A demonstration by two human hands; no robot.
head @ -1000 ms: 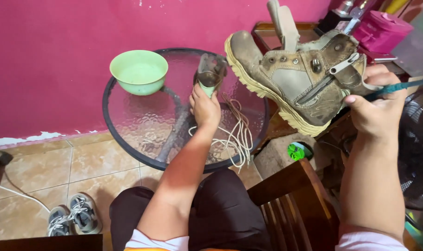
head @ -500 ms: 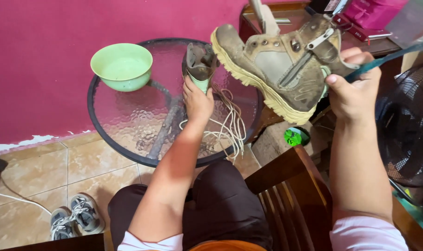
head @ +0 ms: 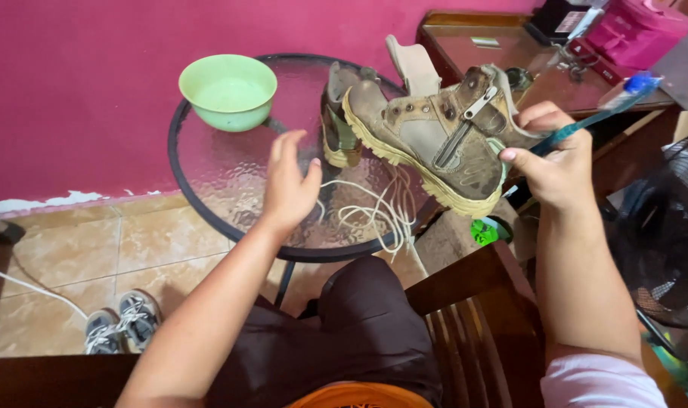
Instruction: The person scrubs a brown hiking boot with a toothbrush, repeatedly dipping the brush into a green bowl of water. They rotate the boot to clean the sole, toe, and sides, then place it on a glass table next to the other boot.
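The right hand (head: 559,170) holds a dirty boot (head: 435,136) by its soft ankle, with a toothbrush (head: 586,121), above the glass bench (head: 208,189), while the left hand (head: 287,185) hovers open and empty; the boot looks heavy, its sole stiff.

bright, even daylight with soft shadows; faint sheen on the glass bench (head: 208,174). left hand (head: 287,185) slightly motion-blurred, toothbrush (head: 593,113) tip soft, edges bend with wide-angle distortion.
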